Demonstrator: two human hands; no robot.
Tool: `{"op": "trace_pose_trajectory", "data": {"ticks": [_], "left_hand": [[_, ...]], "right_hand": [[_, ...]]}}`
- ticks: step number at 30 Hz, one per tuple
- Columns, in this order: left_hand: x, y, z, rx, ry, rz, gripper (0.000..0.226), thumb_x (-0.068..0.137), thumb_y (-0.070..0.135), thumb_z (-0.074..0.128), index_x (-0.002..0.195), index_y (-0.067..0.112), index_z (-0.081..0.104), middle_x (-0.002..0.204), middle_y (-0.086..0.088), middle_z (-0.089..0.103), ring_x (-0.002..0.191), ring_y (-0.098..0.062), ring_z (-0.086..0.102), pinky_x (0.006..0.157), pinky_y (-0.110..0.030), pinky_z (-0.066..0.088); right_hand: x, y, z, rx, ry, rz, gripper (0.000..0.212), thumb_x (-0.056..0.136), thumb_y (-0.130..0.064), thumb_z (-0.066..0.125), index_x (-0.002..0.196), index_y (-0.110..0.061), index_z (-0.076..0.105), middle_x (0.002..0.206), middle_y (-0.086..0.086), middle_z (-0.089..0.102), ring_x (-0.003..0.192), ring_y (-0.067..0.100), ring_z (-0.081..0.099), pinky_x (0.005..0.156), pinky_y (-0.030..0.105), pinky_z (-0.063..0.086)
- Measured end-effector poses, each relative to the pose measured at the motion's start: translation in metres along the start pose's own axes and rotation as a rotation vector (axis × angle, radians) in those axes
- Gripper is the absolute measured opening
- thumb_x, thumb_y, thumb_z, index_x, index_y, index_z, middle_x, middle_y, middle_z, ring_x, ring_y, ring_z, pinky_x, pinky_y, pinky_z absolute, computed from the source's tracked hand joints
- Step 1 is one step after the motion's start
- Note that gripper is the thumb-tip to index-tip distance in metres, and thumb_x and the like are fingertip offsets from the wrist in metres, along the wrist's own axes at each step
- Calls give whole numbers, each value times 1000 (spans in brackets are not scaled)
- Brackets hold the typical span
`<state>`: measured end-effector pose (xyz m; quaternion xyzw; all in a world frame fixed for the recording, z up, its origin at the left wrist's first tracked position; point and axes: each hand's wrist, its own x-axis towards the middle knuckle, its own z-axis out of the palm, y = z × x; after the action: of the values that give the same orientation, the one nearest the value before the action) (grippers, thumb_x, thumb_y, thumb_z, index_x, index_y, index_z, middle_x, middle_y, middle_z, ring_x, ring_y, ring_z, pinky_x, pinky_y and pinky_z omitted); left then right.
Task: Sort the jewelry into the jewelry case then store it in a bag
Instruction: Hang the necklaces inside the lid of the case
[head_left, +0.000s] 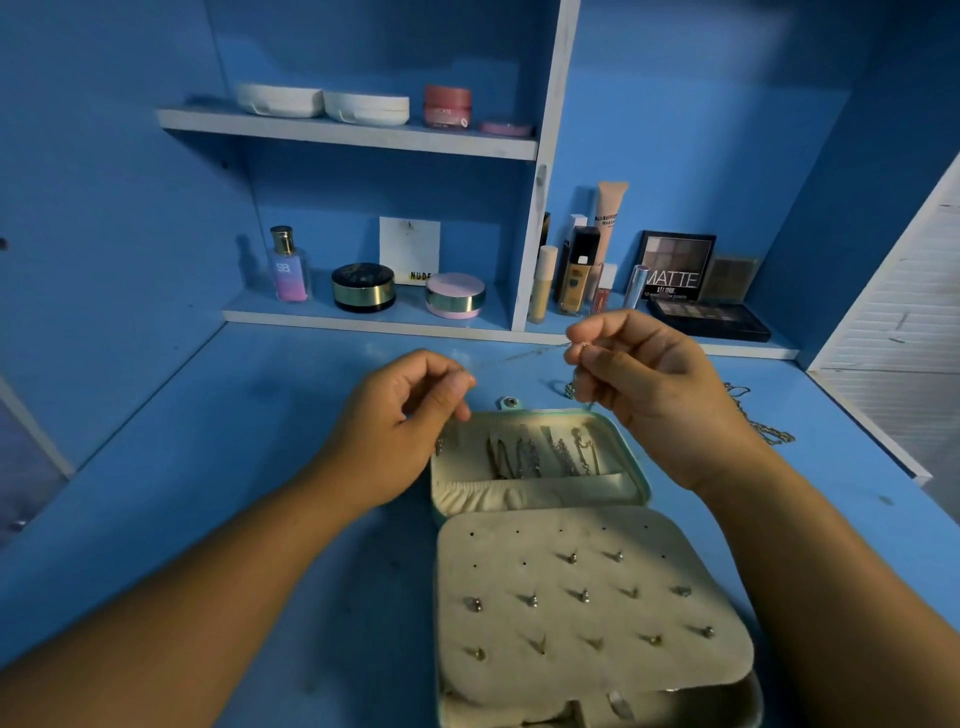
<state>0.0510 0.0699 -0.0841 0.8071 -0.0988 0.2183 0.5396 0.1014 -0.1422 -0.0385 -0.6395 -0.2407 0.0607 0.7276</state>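
Observation:
The jewelry case (631, 470) lies open on the blue desk, teal outside and cream inside. Its far half holds several hung chains (540, 454) above a gathered pocket. Its near flap (587, 597) carries several small stud earrings. My left hand (410, 415) is pinched above the case's far left corner. My right hand (644, 384) is pinched above the far right corner. A thin necklace (524, 356) stretches between the two pinches, faint against the desk. Part of it dangles below my right fingers.
Another chain (763, 428) lies loose on the desk right of the case. Behind stand shelves with a perfume bottle (288, 265), round compacts (363, 287), makeup tubes (579, 270) and eyeshadow palettes (709, 317). A white slatted panel (904, 322) borders the right.

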Motion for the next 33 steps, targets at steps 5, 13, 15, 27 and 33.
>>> {"op": "trace_pose_trajectory", "data": {"ticks": [5, 13, 15, 27, 33], "left_hand": [[6, -3, -5, -27, 94, -26, 14, 96, 21, 53, 87, 24, 63, 64, 8, 65, 62, -3, 61, 67, -14, 51], [8, -2, -13, 39, 182, 29, 12, 95, 28, 55, 86, 32, 62, 75, 8, 65, 63, -3, 57, 61, -17, 51], [5, 3, -12, 107, 174, 109, 10, 96, 33, 56, 87, 34, 61, 76, 3, 63, 63, -10, 57, 61, -17, 48], [-7, 33, -10, 341, 185, 579, 12, 93, 20, 61, 100, 15, 70, 79, 18, 55, 68, 4, 49, 66, -7, 37], [-8, 32, -10, 384, 210, 618, 13, 94, 20, 62, 101, 14, 70, 77, 16, 54, 65, -2, 46, 60, -15, 40]], "right_hand": [[3, 3, -3, -111, 105, 10, 23, 95, 4, 47, 92, -11, 63, 76, 1, 61, 63, 15, 51, 65, 24, 50], [-4, 7, 0, -593, -43, 90, 25, 98, -7, 43, 103, -18, 64, 68, 18, 47, 43, 9, 36, 42, 19, 33], [-6, 9, 2, -682, -163, 106, 27, 97, -7, 42, 105, -19, 64, 57, 4, 45, 40, 4, 33, 40, 16, 29], [-11, 9, 20, -686, -453, -50, 31, 84, -41, 66, 115, -36, 62, 119, -12, 57, 113, 4, 54, 99, 30, 44], [-13, 9, 23, -492, -491, -18, 9, 91, -21, 62, 98, -20, 67, 105, 4, 68, 98, 16, 64, 92, 38, 51]]}}
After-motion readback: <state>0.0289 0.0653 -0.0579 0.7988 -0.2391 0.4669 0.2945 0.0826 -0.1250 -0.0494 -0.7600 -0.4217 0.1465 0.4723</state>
